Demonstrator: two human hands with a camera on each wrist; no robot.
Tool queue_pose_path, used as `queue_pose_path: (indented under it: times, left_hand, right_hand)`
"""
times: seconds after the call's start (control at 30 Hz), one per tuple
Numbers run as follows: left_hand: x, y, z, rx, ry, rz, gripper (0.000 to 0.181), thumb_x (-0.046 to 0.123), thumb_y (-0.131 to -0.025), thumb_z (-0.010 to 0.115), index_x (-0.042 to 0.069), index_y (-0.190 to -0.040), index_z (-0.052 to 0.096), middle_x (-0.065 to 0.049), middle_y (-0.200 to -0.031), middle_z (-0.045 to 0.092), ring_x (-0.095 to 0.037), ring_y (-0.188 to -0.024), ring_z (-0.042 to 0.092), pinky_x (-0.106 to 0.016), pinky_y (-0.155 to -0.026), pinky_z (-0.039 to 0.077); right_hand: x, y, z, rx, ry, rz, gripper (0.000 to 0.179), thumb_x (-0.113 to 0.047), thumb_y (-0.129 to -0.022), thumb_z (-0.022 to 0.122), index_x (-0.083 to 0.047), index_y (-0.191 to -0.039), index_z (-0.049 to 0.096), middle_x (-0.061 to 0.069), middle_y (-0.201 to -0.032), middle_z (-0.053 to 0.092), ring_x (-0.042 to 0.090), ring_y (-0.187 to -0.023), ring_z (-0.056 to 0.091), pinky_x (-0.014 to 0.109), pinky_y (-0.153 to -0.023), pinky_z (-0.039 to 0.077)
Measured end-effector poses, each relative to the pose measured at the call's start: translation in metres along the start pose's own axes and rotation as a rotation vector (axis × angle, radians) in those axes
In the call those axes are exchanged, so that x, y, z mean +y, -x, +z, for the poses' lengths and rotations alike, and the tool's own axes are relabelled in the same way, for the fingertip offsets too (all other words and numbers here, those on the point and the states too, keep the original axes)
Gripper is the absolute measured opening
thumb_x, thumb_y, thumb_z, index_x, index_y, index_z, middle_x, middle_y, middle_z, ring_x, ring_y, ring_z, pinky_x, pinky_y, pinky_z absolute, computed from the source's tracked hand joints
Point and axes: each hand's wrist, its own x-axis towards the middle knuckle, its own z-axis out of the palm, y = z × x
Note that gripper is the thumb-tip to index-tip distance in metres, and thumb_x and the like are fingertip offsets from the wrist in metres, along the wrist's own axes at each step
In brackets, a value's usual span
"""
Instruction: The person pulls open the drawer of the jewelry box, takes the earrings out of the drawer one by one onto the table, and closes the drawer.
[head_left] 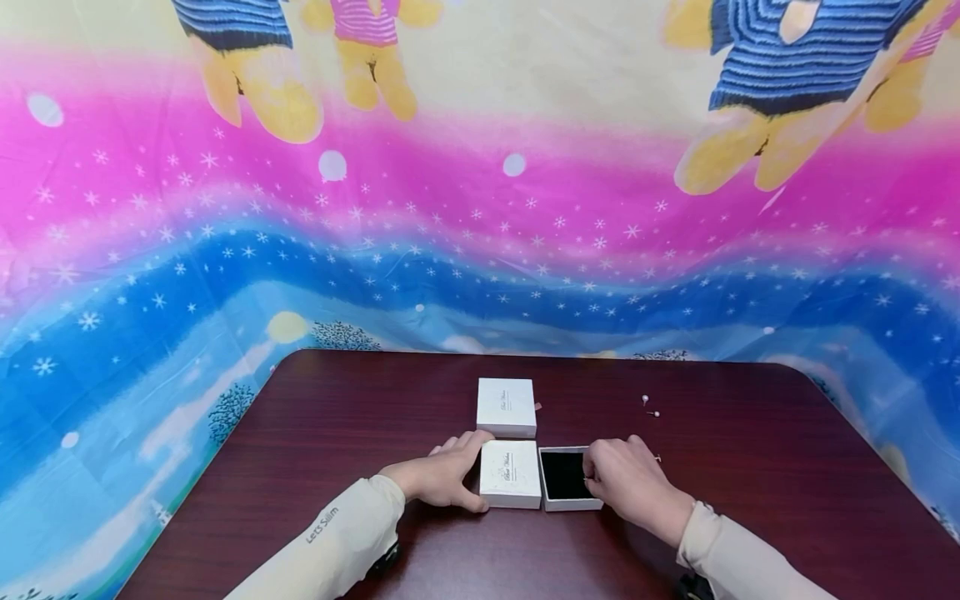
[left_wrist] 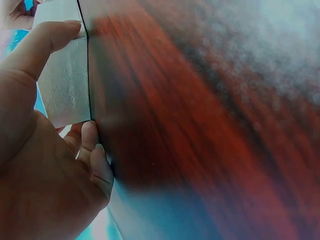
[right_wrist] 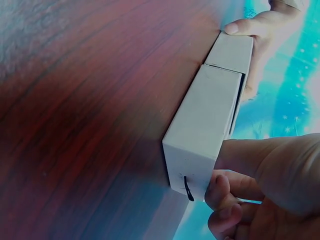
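My left hand [head_left: 450, 472] grips a small white gift box cover [head_left: 512, 475] printed with dark lettering, thumb against its near wall and fingers along the far side. Right beside the cover lies an open white box drawer [head_left: 573, 504] lined in black [head_left: 561, 477]. A short dark cord [right_wrist: 188, 189] hangs from the drawer's right end. My right hand [head_left: 632, 483] bends over that end, its thumb [right_wrist: 245, 152] reaching past the rim and the other fingers curled. Whether its fingertips pinch something small I cannot tell.
A second white gift box [head_left: 506, 407] stands just behind the cover, a small tab on its right side. On the table [head_left: 360, 417] to the right lie small pearl-like earrings [head_left: 656, 414]. A printed cloth [head_left: 480, 275] hangs behind the table's back edge.
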Motion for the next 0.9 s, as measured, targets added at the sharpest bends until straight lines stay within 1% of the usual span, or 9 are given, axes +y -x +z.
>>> queue_pose_path:
  times: [0.17,0.4,0.5,0.67,0.8,0.9]
  left_hand:
    - [-0.0009,-0.0004,0.0003,0.005,0.005,0.004,0.081,0.034,-0.076,0.084,0.019,-0.140,0.036,0.001,-0.129,0.049,-0.017,-0.109,0.044,-0.035,-0.094,0.034]
    - [-0.0001,0.0003,0.0007,0.005,0.003,0.007,0.082,0.034,-0.076,0.084,0.018,-0.141,0.035,0.000,-0.131,0.049,-0.018,-0.111,0.044,-0.037,-0.095,0.035]
    - [-0.0003,0.0007,0.0011,0.002,0.007,0.008,0.082,0.034,-0.076,0.084,0.018,-0.141,0.035,0.000,-0.132,0.049,-0.018,-0.111,0.044,-0.037,-0.096,0.035]
    - [-0.0006,0.0009,0.0011,0.002,0.002,0.013,0.082,0.034,-0.076,0.084,0.018,-0.141,0.035,-0.001,-0.132,0.049,-0.018,-0.111,0.044,-0.036,-0.095,0.035]
    - [-0.0010,-0.0001,0.0009,-0.002,0.004,0.004,0.082,0.034,-0.077,0.083,0.018,-0.141,0.035,0.000,-0.132,0.049,-0.018,-0.112,0.043,-0.036,-0.096,0.034]
    - [-0.0014,-0.0005,0.0005,-0.003,0.008,0.001,0.082,0.034,-0.077,0.084,0.018,-0.141,0.035,0.000,-0.133,0.049,-0.018,-0.112,0.044,-0.037,-0.097,0.034]
  right_hand:
    - [-0.0020,-0.0012,-0.0004,-0.023,0.001,0.006,0.036,-0.006,-0.075,0.078,-0.026,-0.053,0.057,-0.020,-0.043,0.042,0.000,-0.046,0.034,0.026,-0.059,0.022]
    - [-0.0018,-0.0027,-0.0004,-0.074,-0.023,0.031,0.043,-0.005,-0.075,0.076,-0.024,-0.048,0.049,-0.017,-0.041,0.036,0.003,-0.045,0.034,0.027,-0.058,0.021]
    - [-0.0003,-0.0027,0.0005,-0.084,-0.044,0.040,0.040,-0.005,-0.075,0.076,-0.024,-0.050,0.050,-0.016,-0.043,0.038,0.003,-0.046,0.035,0.026,-0.057,0.024]
    - [0.0035,-0.0018,-0.0001,-0.085,-0.106,0.031,0.034,-0.003,-0.074,0.074,-0.022,-0.055,0.054,-0.014,-0.048,0.046,0.001,-0.047,0.039,0.024,-0.051,0.029]
    - [0.0061,-0.0011,-0.0014,-0.103,-0.164,0.042,0.031,-0.002,-0.076,0.073,-0.022,-0.059,0.056,-0.014,-0.051,0.048,0.001,-0.049,0.040,0.023,-0.051,0.034]
    - [0.0076,-0.0005,-0.0024,-0.109,-0.189,0.050,0.029,-0.002,-0.076,0.073,-0.022,-0.061,0.057,-0.013,-0.052,0.048,0.001,-0.049,0.041,0.023,-0.052,0.035]
